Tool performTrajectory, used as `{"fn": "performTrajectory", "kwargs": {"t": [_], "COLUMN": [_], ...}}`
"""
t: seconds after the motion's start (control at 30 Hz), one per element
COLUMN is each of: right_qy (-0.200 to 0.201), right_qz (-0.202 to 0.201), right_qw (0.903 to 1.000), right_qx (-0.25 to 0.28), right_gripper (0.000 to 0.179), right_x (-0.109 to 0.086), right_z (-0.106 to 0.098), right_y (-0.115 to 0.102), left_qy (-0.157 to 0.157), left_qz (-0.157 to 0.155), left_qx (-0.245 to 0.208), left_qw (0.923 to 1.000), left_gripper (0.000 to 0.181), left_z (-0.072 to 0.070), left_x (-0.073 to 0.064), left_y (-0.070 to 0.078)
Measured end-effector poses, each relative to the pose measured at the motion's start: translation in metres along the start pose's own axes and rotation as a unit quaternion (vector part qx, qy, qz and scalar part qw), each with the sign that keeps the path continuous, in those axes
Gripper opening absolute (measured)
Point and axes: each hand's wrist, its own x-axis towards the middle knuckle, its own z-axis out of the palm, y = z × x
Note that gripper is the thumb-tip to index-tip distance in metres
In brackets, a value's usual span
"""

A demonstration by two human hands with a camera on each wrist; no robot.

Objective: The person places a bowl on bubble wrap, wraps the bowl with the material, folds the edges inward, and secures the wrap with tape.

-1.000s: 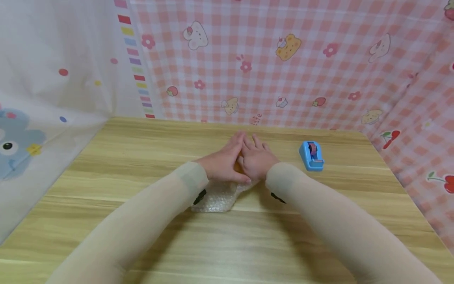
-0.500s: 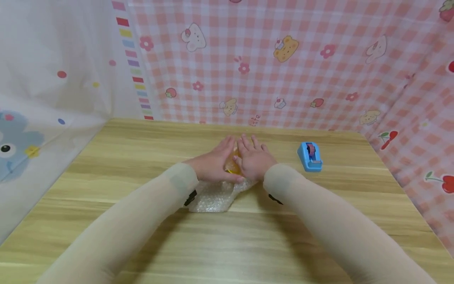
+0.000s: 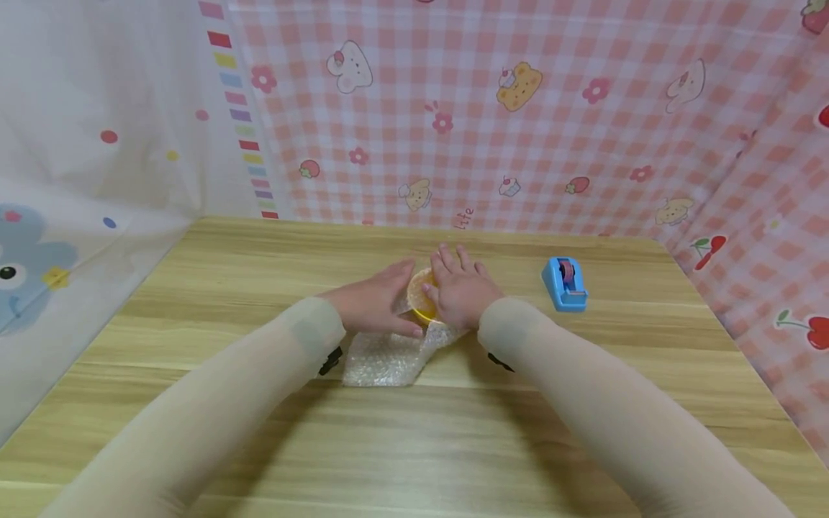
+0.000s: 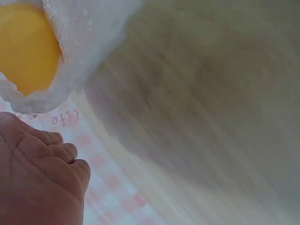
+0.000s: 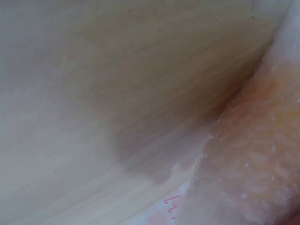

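A round yellow-orange object (image 3: 424, 314) stands near the middle of the table, partly wrapped in bubble wrap (image 3: 382, 361). Its exact kind is hidden by the wrap. One end of the wrapping gapes in the left wrist view, showing smooth yellow (image 4: 27, 49) inside. My right hand (image 3: 463, 291) rests on the wrapped object's right side, fingers extended. To the left is my left hand (image 3: 374, 301), thumb spread from the fingers, with a small gap to the object. A loose flap of wrap lies toward me. The right wrist view has orange showing through bubble wrap (image 5: 255, 154).
A blue tape dispenser (image 3: 565, 284) with a pinkish roll stands right of my right hand. Pink checked cloth (image 3: 479, 93) hangs behind the wooden table (image 3: 414, 446) and along its right side. A white printed cloth (image 3: 129, 86) borders the left.
My left hand has moved left, away from the right hand, uncovering more of the yellow-orange object. The right hand stays on the wrap almost unmoved.
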Motion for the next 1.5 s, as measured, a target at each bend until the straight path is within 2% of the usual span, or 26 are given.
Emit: {"fn": "performTrajectory", "kwargs": {"t": [0.3, 0.63, 0.8, 1.03, 1.17, 1.37, 1.5], "right_qy": [0.001, -0.005, -0.007, -0.006, -0.004, -0.004, 0.001], "right_qz": [0.005, 0.008, 0.01, 0.017, 0.019, 0.028, 0.032], "right_qw": [0.9999, 0.9998, 0.9998, 0.9997, 0.9997, 0.9993, 0.9991], "right_qx": [0.01, 0.016, 0.012, 0.014, 0.015, 0.025, 0.027], "right_gripper": [0.075, 0.076, 0.076, 0.076, 0.076, 0.077, 0.077], "right_x": [0.0, 0.001, 0.001, 0.001, 0.002, 0.001, 0.001], "right_z": [-0.001, -0.002, -0.002, -0.001, 0.0, 0.001, 0.001], "right_y": [-0.002, -0.001, -0.002, -0.001, -0.002, -0.002, -0.003], "left_qy": [-0.007, -0.009, 0.007, 0.023, 0.03, 0.03, 0.029], "left_qz": [-0.033, -0.09, -0.087, -0.081, -0.08, -0.087, -0.097], "left_qx": [0.036, 0.054, 0.054, 0.054, 0.039, 0.006, 0.011], "left_qw": [0.9988, 0.9944, 0.9947, 0.995, 0.9956, 0.9958, 0.9948], "left_gripper": [0.119, 0.086, 0.07, 0.067, 0.064, 0.062, 0.067], "left_z": [0.001, 0.0, 0.0, 0.0, 0.001, 0.003, 0.005], "left_x": [-0.008, -0.02, -0.024, -0.028, -0.03, -0.031, -0.031], "left_y": [-0.005, -0.003, -0.004, -0.005, -0.006, -0.008, -0.009]}}
